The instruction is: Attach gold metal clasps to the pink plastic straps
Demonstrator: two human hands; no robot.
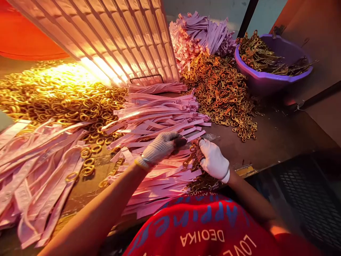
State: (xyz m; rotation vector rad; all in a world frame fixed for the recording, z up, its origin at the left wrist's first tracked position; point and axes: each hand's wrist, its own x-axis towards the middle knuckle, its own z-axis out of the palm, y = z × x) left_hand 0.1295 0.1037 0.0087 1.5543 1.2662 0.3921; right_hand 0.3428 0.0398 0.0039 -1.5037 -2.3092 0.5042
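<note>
I see a dark brown bench (274,138) under warm orange light, brightest at the left. A slatted pale panel (112,35) leans across its far side. Behind it I make out an orange surface (23,35) at the upper left and a grey wall (226,10) with a black post (247,16). A dark mesh grate (306,192) sits low right.

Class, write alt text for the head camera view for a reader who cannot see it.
Two gloved hands, left hand and right hand, meet over a heap of pink straps on a brown table. Gold rings, brass clasps and a purple bowl lie around.
</note>
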